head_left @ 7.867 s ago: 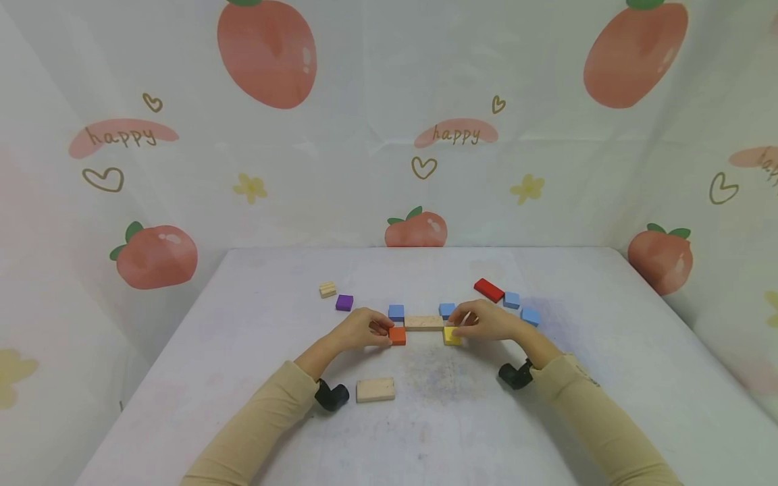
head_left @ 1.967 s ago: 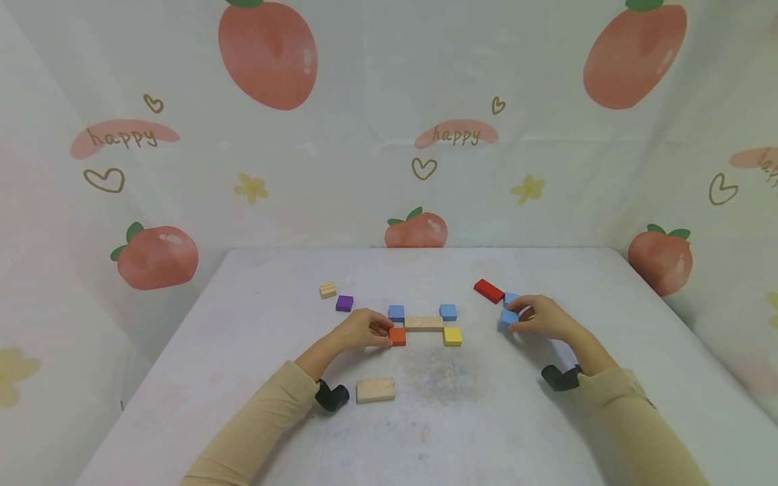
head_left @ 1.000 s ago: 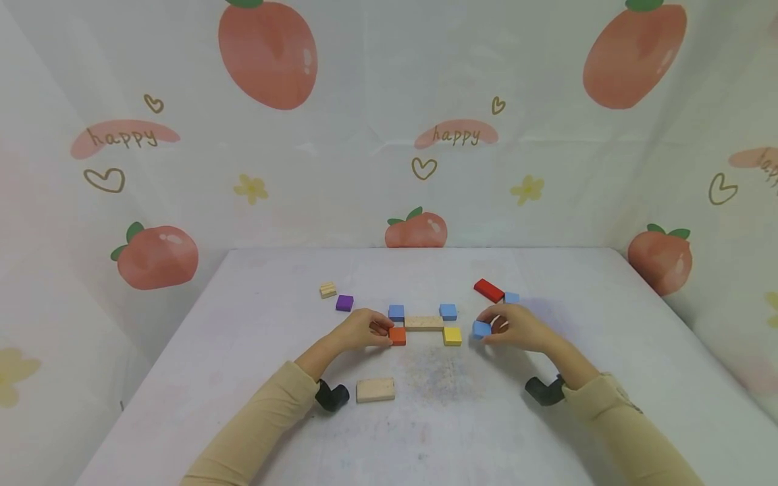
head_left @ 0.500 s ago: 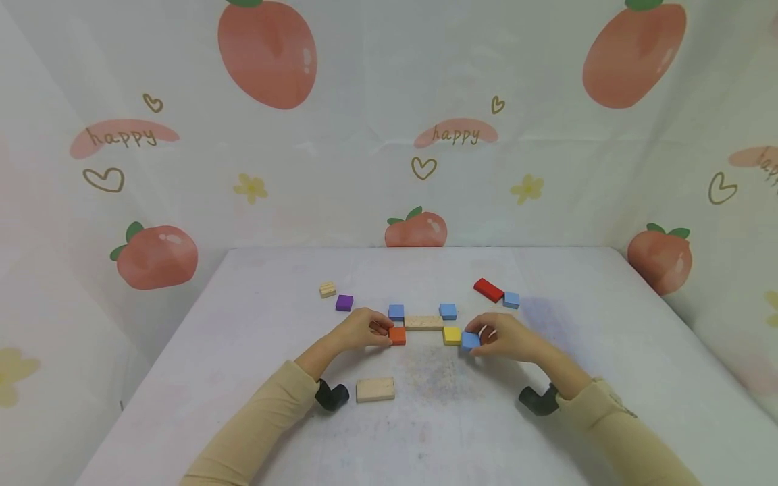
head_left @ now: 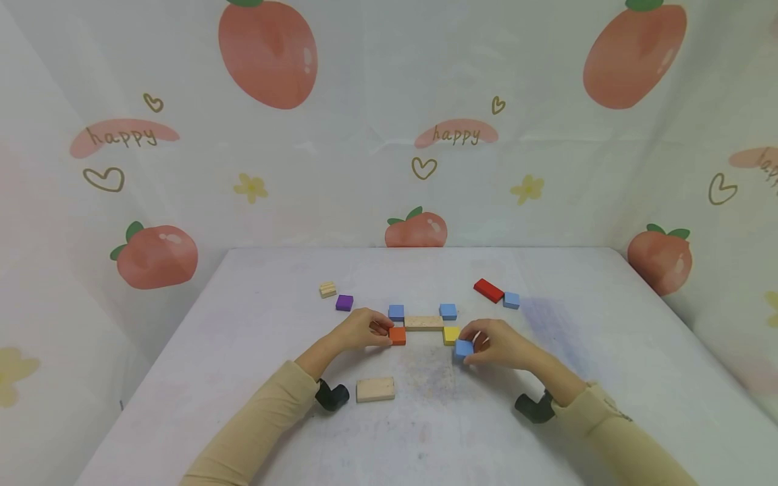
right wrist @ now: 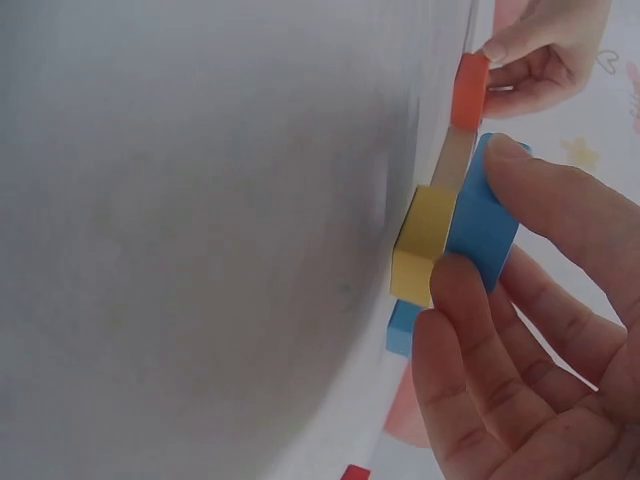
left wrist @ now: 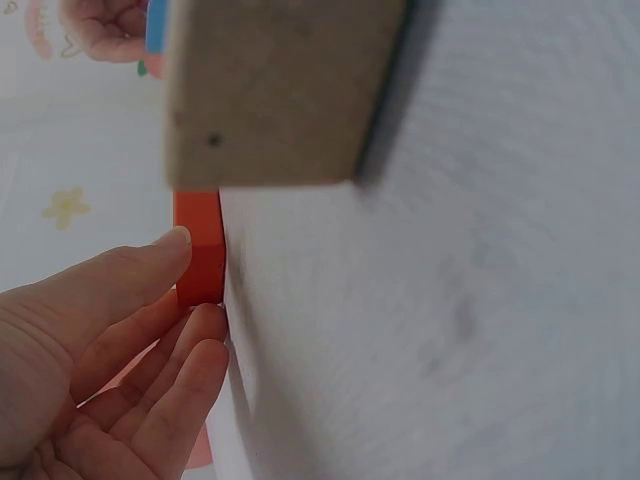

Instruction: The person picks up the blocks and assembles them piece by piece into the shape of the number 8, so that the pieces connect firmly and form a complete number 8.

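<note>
My left hand (head_left: 360,331) holds an orange-red block (head_left: 398,336) between thumb and fingers, on the table at the front left end of a plain wooden plank (head_left: 423,323). Between the thumb and fingers of my right hand (head_left: 501,343) is a light blue block (head_left: 464,349). In the head view it overlaps the front right corner of the yellow block (head_left: 450,334), which sits at the plank's right end. The right wrist view shows the held blue block (right wrist: 482,225) close beside the yellow one. Two more blue blocks, left (head_left: 396,312) and right (head_left: 448,311), stand behind the plank's ends.
A flat wooden block (head_left: 375,389) lies in front, near the left wrist. Behind on the left are a purple block (head_left: 344,303) and a small ridged wooden piece (head_left: 327,289). A red block (head_left: 489,290) and another light blue block (head_left: 512,300) lie at the back right.
My right hand has left the yellow block, taken a light blue block from the right, and carried it left to the yellow block's front right corner. The left hand stays put.
</note>
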Demonstrator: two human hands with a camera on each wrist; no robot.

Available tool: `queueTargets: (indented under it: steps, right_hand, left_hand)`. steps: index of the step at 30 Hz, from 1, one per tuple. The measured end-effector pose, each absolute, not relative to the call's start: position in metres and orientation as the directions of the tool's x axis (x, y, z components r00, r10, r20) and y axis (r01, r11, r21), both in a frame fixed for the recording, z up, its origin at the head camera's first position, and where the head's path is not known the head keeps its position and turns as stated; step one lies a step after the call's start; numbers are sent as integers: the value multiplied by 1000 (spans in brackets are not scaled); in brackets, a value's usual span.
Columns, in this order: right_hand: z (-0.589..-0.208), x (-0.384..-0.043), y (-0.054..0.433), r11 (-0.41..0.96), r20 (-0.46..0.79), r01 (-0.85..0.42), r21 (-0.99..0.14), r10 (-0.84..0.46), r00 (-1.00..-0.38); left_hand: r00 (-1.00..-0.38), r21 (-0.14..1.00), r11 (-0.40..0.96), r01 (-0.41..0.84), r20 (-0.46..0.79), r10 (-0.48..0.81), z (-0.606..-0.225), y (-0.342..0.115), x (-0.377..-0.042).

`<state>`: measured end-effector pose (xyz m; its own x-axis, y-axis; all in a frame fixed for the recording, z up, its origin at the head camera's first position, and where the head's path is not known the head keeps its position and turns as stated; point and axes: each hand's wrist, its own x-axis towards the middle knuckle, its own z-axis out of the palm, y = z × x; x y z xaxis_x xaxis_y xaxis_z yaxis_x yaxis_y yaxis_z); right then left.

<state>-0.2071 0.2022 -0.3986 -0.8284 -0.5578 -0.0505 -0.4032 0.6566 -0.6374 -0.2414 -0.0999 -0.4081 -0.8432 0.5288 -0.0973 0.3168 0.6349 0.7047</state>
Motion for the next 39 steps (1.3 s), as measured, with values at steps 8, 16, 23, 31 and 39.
queueTargets:
  steps: [8, 16, 23, 31, 39]
  right_hand:
    - [-400, -204, 196, 681, -81, -380, -626, -541, -837]
    - [-403, -201, 186, 703, -108, -358, -614, -524, -845]
    - [-404, -200, 184, 701, -87, -380, -604, -531, -843]
    - [-403, -200, 181, 718, -117, -337, -609, -501, -857]
    - [-404, -200, 179, 734, -131, -323, -598, -487, -864]
  left_hand:
    - [-852, 708, 643, 294, -111, 512, -408, -99, -241]
    - [-849, 713, 635, 298, -106, 517, -409, -100, -241]
    - [-847, 714, 631, 302, -102, 521, -407, -100, -240]
    - [-852, 709, 641, 295, -109, 512, -407, -100, -240]
    - [-856, 709, 645, 286, -114, 505, -407, -99, -240]
